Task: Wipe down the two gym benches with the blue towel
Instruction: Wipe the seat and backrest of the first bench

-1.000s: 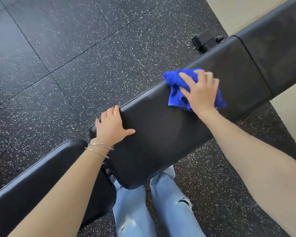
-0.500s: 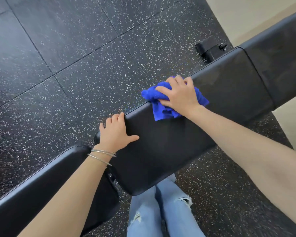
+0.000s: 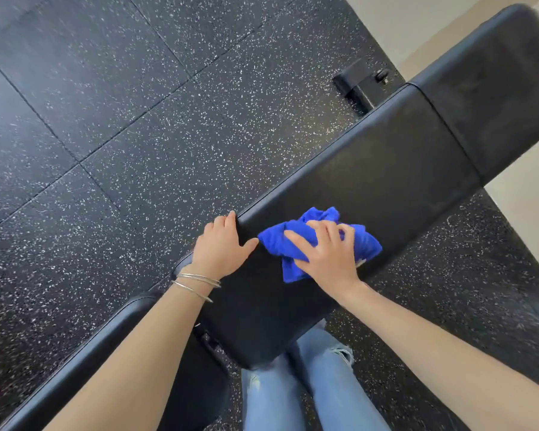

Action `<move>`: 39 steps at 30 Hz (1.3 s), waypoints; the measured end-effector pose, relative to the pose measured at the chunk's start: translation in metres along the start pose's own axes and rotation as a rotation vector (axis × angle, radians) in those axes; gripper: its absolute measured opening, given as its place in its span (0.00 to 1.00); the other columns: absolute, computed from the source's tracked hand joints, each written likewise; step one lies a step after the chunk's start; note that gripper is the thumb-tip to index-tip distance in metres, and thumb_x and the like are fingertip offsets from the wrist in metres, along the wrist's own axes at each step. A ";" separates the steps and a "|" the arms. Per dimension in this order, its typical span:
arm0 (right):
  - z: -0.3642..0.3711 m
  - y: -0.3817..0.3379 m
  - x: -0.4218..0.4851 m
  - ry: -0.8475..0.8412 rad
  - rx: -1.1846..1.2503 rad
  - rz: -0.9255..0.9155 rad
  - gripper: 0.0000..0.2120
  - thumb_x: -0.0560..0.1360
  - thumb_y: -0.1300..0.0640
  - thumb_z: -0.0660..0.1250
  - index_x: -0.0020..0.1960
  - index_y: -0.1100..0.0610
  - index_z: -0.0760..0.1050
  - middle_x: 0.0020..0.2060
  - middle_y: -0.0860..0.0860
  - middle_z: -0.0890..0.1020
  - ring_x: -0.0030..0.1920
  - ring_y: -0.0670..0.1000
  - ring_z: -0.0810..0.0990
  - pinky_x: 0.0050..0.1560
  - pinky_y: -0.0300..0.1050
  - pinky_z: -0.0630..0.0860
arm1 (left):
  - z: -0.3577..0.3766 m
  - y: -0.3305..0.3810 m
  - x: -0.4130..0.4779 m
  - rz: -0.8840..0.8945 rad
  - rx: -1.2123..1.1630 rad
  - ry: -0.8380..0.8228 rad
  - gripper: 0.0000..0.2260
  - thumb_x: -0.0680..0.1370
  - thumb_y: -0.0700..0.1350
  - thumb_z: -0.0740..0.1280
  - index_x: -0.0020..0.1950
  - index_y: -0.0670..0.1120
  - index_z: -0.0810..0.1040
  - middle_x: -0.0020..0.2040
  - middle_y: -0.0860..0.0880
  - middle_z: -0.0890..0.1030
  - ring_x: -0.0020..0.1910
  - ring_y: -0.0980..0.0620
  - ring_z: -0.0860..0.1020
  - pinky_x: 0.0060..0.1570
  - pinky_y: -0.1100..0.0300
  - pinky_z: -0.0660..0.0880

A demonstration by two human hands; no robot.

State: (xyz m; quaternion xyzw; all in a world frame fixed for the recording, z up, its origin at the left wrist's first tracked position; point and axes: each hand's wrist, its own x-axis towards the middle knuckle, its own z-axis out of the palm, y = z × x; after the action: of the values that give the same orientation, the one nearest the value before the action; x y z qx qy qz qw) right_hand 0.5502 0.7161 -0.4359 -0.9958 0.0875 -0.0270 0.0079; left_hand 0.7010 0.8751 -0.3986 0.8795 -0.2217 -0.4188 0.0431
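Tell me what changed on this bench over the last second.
The right hand, pressing the blue towel down, slid it along the bench pad from farther up the pad to just beside the left hand. Nothing was picked up or let go. The left hand kept holding the pad's far edge at the same spot.

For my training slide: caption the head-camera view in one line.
The right hand presses a crumpled blue towel onto the black bench pad while the left hand grips the pad's far edge.
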 end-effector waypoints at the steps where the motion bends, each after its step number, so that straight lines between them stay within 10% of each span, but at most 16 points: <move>1: 0.001 0.012 0.004 0.019 0.007 -0.106 0.18 0.66 0.50 0.63 0.56 0.44 0.73 0.47 0.53 0.80 0.46 0.55 0.70 0.44 0.51 0.63 | -0.002 0.003 0.001 0.006 0.003 -0.008 0.35 0.77 0.59 0.61 0.76 0.42 0.53 0.72 0.43 0.64 0.69 0.40 0.63 0.66 0.46 0.63; 5: 0.003 0.081 0.031 0.053 -0.070 -0.159 0.16 0.67 0.49 0.64 0.55 0.42 0.72 0.46 0.51 0.78 0.44 0.55 0.70 0.42 0.49 0.64 | -0.006 0.012 0.006 0.040 0.029 -0.029 0.37 0.76 0.59 0.63 0.76 0.42 0.52 0.72 0.43 0.64 0.70 0.40 0.63 0.66 0.47 0.64; 10: -0.017 0.110 0.044 -0.065 0.087 1.106 0.20 0.75 0.45 0.64 0.66 0.45 0.71 0.61 0.56 0.71 0.57 0.60 0.69 0.54 0.56 0.66 | -0.010 0.025 0.018 0.117 0.025 -0.043 0.38 0.75 0.58 0.65 0.76 0.42 0.51 0.71 0.42 0.63 0.69 0.39 0.63 0.67 0.46 0.64; 12: -0.018 0.087 0.032 -0.072 0.112 1.259 0.20 0.75 0.45 0.62 0.66 0.46 0.70 0.62 0.57 0.70 0.57 0.60 0.68 0.54 0.57 0.65 | -0.011 0.030 0.021 0.132 0.021 -0.040 0.38 0.75 0.57 0.65 0.76 0.42 0.51 0.71 0.42 0.63 0.69 0.39 0.63 0.68 0.46 0.63; 17: -0.004 0.006 -0.050 -0.085 -0.037 0.477 0.23 0.65 0.47 0.65 0.60 0.41 0.70 0.53 0.52 0.70 0.48 0.56 0.68 0.46 0.53 0.65 | -0.009 0.041 0.024 0.119 0.047 -0.038 0.39 0.75 0.58 0.65 0.76 0.42 0.49 0.72 0.42 0.62 0.70 0.39 0.62 0.67 0.47 0.63; 21: -0.003 0.074 -0.050 0.004 -0.021 -0.134 0.19 0.66 0.54 0.65 0.55 0.40 0.76 0.47 0.50 0.77 0.43 0.54 0.69 0.41 0.50 0.63 | -0.008 0.050 0.025 0.149 0.086 -0.002 0.40 0.74 0.58 0.66 0.76 0.42 0.49 0.72 0.42 0.62 0.69 0.39 0.63 0.66 0.46 0.64; 25: -0.002 0.154 -0.033 0.032 -0.103 0.116 0.18 0.69 0.50 0.65 0.58 0.41 0.71 0.49 0.52 0.76 0.45 0.55 0.68 0.41 0.49 0.65 | -0.005 0.067 0.031 0.135 0.118 0.046 0.41 0.74 0.58 0.66 0.76 0.41 0.50 0.72 0.41 0.62 0.69 0.38 0.63 0.65 0.45 0.65; 31: -0.011 0.151 -0.002 -0.015 0.077 1.295 0.21 0.74 0.46 0.65 0.67 0.43 0.69 0.61 0.57 0.71 0.57 0.61 0.69 0.51 0.58 0.69 | -0.002 0.109 0.047 0.188 0.116 0.180 0.41 0.73 0.57 0.67 0.76 0.41 0.50 0.71 0.41 0.63 0.68 0.38 0.64 0.64 0.44 0.65; 34: -0.008 0.099 -0.023 -0.007 0.044 1.084 0.24 0.70 0.47 0.69 0.65 0.43 0.70 0.57 0.56 0.73 0.53 0.59 0.69 0.49 0.56 0.67 | 0.000 0.134 0.055 0.180 0.144 0.220 0.41 0.73 0.58 0.67 0.76 0.41 0.50 0.72 0.40 0.62 0.68 0.38 0.64 0.63 0.43 0.65; 39: 0.001 0.135 -0.060 0.017 -0.126 0.174 0.28 0.65 0.51 0.70 0.63 0.39 0.67 0.53 0.53 0.69 0.47 0.55 0.69 0.44 0.52 0.64 | 0.001 0.170 0.069 0.155 0.155 0.254 0.41 0.72 0.59 0.68 0.76 0.41 0.52 0.73 0.40 0.61 0.69 0.38 0.62 0.64 0.42 0.63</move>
State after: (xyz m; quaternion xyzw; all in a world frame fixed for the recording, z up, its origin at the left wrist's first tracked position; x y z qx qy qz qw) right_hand 0.4676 0.5936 -0.4426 -0.9827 0.1753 -0.0290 -0.0530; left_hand 0.6774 0.6930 -0.4042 0.9064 -0.3132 -0.2813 0.0348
